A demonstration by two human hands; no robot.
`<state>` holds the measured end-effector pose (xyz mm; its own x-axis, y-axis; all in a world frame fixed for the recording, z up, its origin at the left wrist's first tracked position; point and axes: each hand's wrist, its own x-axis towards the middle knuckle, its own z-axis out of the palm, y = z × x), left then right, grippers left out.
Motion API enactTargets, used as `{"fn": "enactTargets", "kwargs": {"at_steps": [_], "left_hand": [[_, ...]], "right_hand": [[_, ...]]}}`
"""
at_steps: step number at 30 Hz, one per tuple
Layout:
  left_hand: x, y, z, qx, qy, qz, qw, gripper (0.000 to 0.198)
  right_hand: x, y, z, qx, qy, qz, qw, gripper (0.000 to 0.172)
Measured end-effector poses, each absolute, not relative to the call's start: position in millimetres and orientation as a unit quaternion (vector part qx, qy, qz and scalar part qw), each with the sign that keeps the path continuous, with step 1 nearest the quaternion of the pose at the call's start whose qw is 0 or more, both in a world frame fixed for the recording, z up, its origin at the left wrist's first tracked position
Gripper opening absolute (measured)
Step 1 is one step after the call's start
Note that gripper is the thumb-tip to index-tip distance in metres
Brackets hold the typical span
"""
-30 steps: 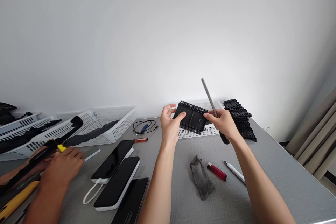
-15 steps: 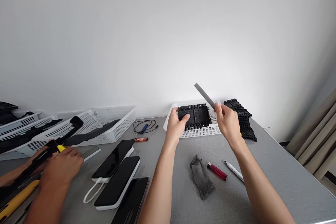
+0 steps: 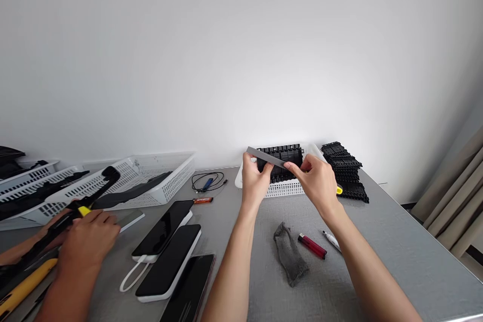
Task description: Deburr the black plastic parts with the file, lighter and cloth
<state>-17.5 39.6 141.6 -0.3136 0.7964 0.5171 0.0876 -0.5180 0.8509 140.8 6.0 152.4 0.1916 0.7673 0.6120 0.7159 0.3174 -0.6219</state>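
My left hand (image 3: 253, 181) is closed on a black rectangular plastic part (image 3: 286, 154) with clip-like teeth along its long edges, its thumb on the near side. In my right hand (image 3: 317, 183) is a flat grey metal file (image 3: 264, 156), gripped with the thumb along its blade. A yellow handle end (image 3: 339, 189) shows past the right hand. The file's blade lies slantwise across the front of the part, its tip by my left hand. Both are held up in front of a white perforated basket (image 3: 283, 190). My fingers behind the part are hidden.
Similar black parts (image 3: 350, 190) are piled at the right. Nearer lie a grey cloth (image 3: 290, 256), red lighter (image 3: 312, 246) and white marker (image 3: 331, 239). Phones and power banks (image 3: 169, 259) lie left, beside another person's hand (image 3: 90, 236) with a black-and-yellow tool.
My right hand has swung the file down and left, from raised above the basket to across the black part. The left hand still holds the part, now tilted slightly differently.
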Motion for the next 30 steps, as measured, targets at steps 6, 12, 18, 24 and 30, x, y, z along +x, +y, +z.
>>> {"fn": "enactTargets", "kwargs": {"at_steps": [6, 12, 18, 24, 30], "left_hand": [[-22, 37, 146, 0.49, 0.405, 0.695, 0.336, 0.047], [-20, 35, 150, 0.494, 0.423, 0.691, 0.315, 0.047], [-17, 27, 155, 0.499, 0.391, 0.693, 0.343, 0.049], [-22, 28, 158, 0.476, 0.388, 0.708, 0.35, 0.053], [-18, 31, 151, 0.518, 0.398, 0.693, 0.305, 0.044]], "right_hand": [[157, 12, 153, -0.6, -0.602, 0.019, 0.526, 0.06], [154, 7, 156, -0.579, -0.621, 0.019, 0.528, 0.06], [150, 5, 157, -0.584, -0.62, 0.028, 0.523, 0.06], [171, 11, 158, -0.605, -0.593, 0.015, 0.531, 0.061], [150, 2, 161, -0.568, -0.635, 0.02, 0.522, 0.06]]}}
